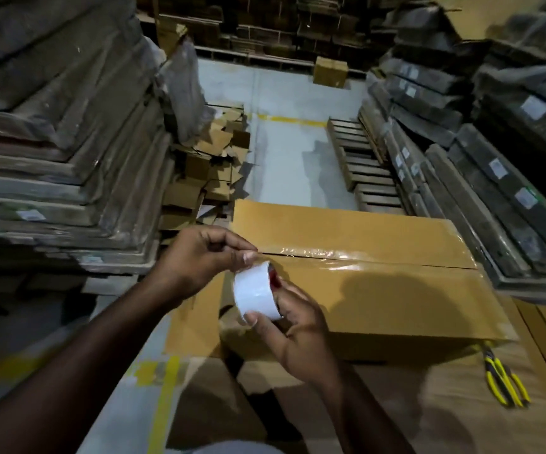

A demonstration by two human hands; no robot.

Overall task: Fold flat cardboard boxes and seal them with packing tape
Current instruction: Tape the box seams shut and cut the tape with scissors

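Tape roll held over a sealed cardboard box.
Left hand (199, 257) fingers pinch the tape end at the box's left edge; right hand (293, 326) grips the tape roll (255, 294); cardboard box (379, 290), closed, its centre seam taped, on flat cardboard sheets (445, 404); yellow-handled scissors (502, 378) by its near right corner.

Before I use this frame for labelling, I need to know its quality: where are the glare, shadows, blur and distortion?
Head view: glare streaks along the clear tape on the box seam; the hands' shadow falls across the box top; stacks at both edges are dim, smeared and bowed by the wide lens; the tape roll, left hand and right hand are fairly sharp.
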